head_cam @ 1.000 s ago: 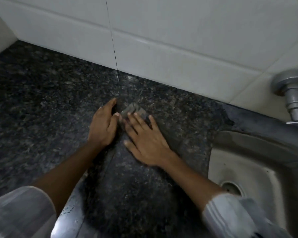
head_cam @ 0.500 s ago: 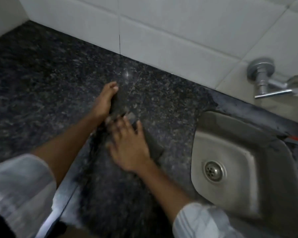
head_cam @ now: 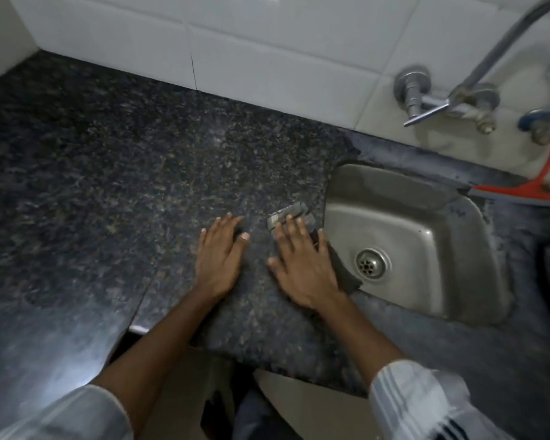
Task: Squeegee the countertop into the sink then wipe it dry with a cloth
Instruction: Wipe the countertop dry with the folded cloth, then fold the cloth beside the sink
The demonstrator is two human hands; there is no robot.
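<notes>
A dark speckled cloth (head_cam: 261, 315) lies spread on the black granite countertop (head_cam: 108, 192). Its near part hangs over the front edge and its right corner reaches over the sink's rim. A grey hem (head_cam: 288, 213) shows just beyond my fingers. My right hand (head_cam: 302, 265) presses flat on the cloth beside the steel sink (head_cam: 432, 249), fingers spread. My left hand (head_cam: 219, 255) lies flat a little to the left, on the cloth's left part. A red squeegee (head_cam: 521, 192) rests behind the sink at the far right.
A white tiled wall (head_cam: 267, 42) runs along the back of the counter. A metal tap and valve (head_cam: 426, 96) stick out of the wall above the sink. The sink's drain (head_cam: 370, 265) is uncovered. Below the counter's front edge my legs and the floor show.
Both hands and the cloth have slid right and toward me, from the counter's middle to the sink's left rim. The hands have spread apart and lie flat.
</notes>
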